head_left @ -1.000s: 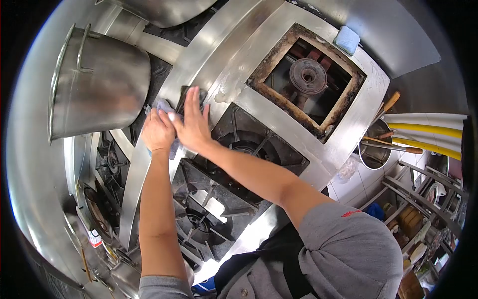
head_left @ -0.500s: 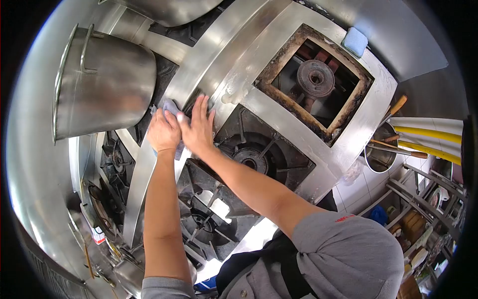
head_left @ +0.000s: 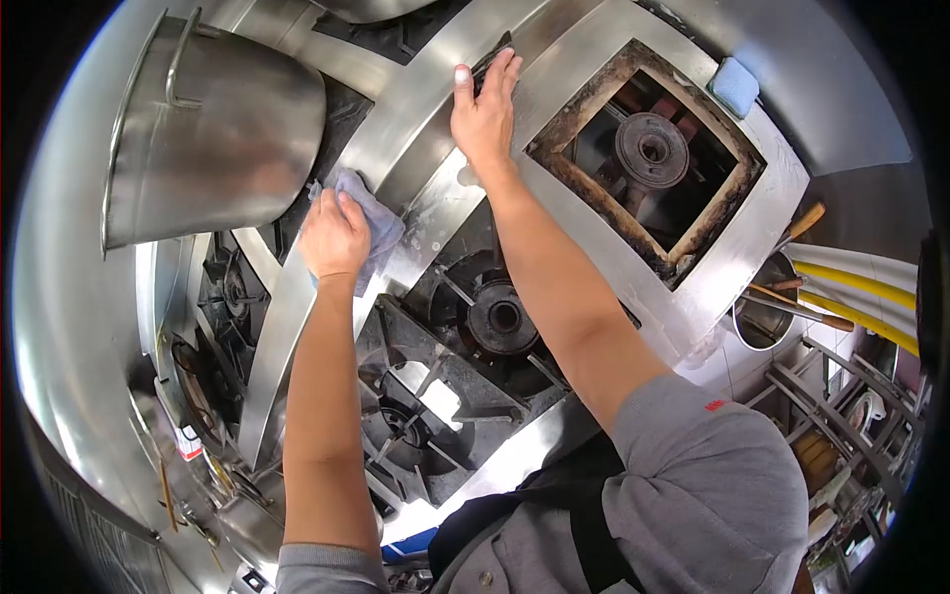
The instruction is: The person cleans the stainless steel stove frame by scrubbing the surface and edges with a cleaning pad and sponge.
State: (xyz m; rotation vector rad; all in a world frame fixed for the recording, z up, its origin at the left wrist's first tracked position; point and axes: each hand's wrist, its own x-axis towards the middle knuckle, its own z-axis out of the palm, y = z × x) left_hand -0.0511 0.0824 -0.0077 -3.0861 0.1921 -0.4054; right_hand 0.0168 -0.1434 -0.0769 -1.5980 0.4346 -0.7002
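My left hand is closed on a grey-purple cloth, which lies on the steel ledge of the stove beside the large pot. Farther up the same steel channel, my right hand has its fingers against a dark, flat item whose shape is mostly hidden by them. Wet, whitish marks show on the steel between the two hands. Below them are the black burner grates, and a square burner opening with charred edges lies to the right.
A blue sponge sits at the stove's upper right corner. A metal container with wooden-handled tools stands at the right, near yellow pipes and a metal rack. Pans and utensils are at the lower left.
My right hand has moved up and to the right along the channel with the dark item, away from my left hand. More of the cloth now shows beside my left hand.
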